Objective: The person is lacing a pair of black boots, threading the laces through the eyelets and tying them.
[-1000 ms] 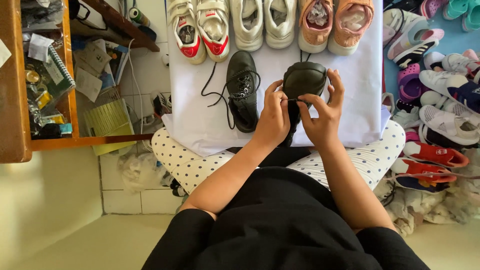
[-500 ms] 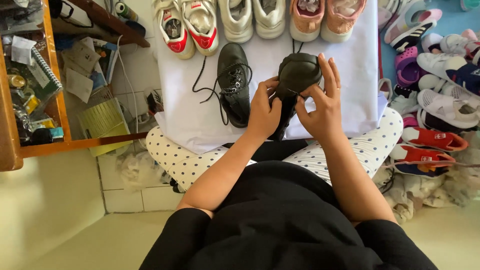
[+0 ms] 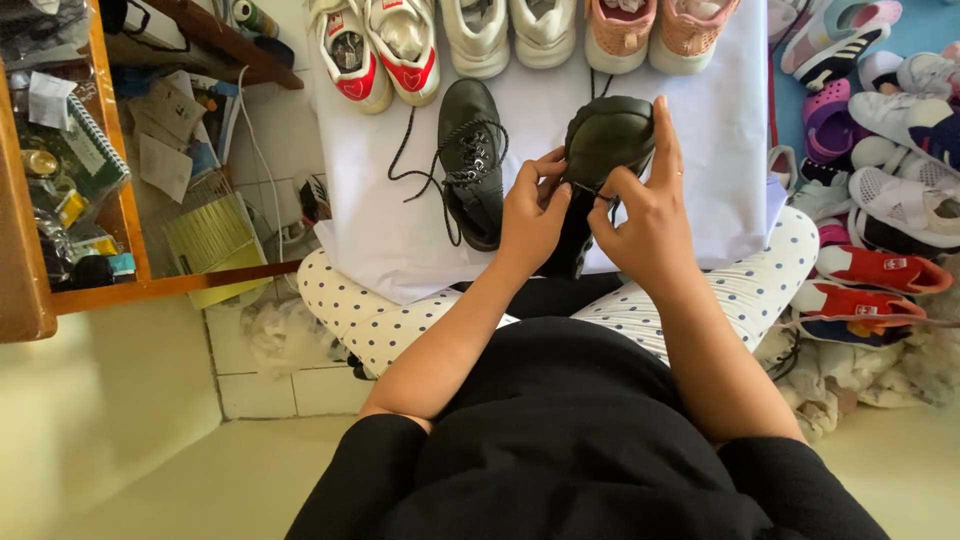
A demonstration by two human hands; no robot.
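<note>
Head view: your left hand [image 3: 530, 215] and right hand [image 3: 645, 215] both gripped the black shoe [image 3: 600, 150] over the white cloth [image 3: 700, 150]; its mate [image 3: 470, 160] lay just left, unlaced.

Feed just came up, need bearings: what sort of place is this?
Likely a home floor corner used for sorting or cleaning shoes: pairs lined up on a white sheet, a heap of loose shoes on one side, and a cluttered wooden shelf on the other.
</note>
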